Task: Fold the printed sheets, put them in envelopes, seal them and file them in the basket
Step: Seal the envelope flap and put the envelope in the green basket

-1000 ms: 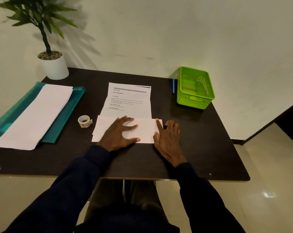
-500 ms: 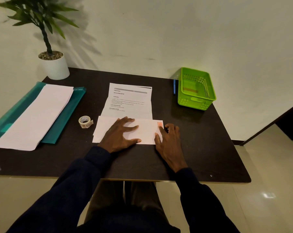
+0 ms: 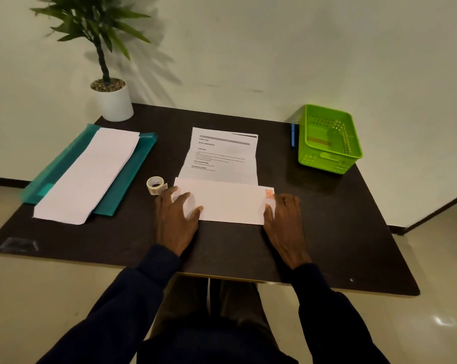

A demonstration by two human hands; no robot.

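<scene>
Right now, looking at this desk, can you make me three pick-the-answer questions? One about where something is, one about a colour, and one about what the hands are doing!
1. Where is the roll of tape?
A. Inside the basket
B. On the table just left of the envelope
C. On top of the plant pot

2. What colour is the basket?
A. Bright green
B. Red
C. Yellow

3. What are the two hands doing?
A. Holding a pen in the air
B. Lying flat on the ends of the envelope
C. Reaching into the basket

Answers:
1 B: the tape sits beside the envelope, by the left hand.
2 A: its plastic walls are bright green.
3 B: the left hand and right hand press the envelope's two ends, fingers spread.
</scene>
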